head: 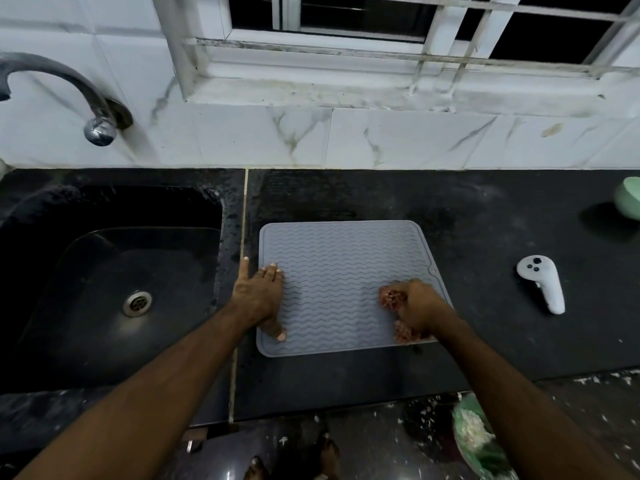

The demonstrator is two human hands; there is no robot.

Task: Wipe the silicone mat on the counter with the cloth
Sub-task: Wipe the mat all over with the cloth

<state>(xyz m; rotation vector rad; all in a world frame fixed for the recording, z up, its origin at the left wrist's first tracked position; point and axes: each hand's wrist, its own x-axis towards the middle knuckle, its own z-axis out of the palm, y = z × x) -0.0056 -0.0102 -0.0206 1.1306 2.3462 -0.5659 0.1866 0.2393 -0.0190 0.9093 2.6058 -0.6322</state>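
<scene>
— Where's the left hand (258, 292)?
— Flat, fingers spread, pressing the grey silicone mat (343, 271)'s left edge on the black counter (485, 237).
— And the right hand (417, 308)?
— Curled around a reddish cloth (389, 297), on the mat's right side.

A black sink (104, 271) is set into the counter at 9 o'clock, with a round metal drain (137, 303) in its basin. A curved chrome faucet (69, 95) projects from the wall at 10 o'clock, above the sink. A white handheld controller (542, 287) lies on the black counter (450, 209) at 3 o'clock. A pale green bowl (628, 199), cut by the frame edge, sits at 2 o'clock. White marble-pattern tiles (311, 140) back the counter. A window with white bars (398, 32) occupies 12 o'clock. A green bag (481, 441) rests on the floor at 5 o'clock.
</scene>
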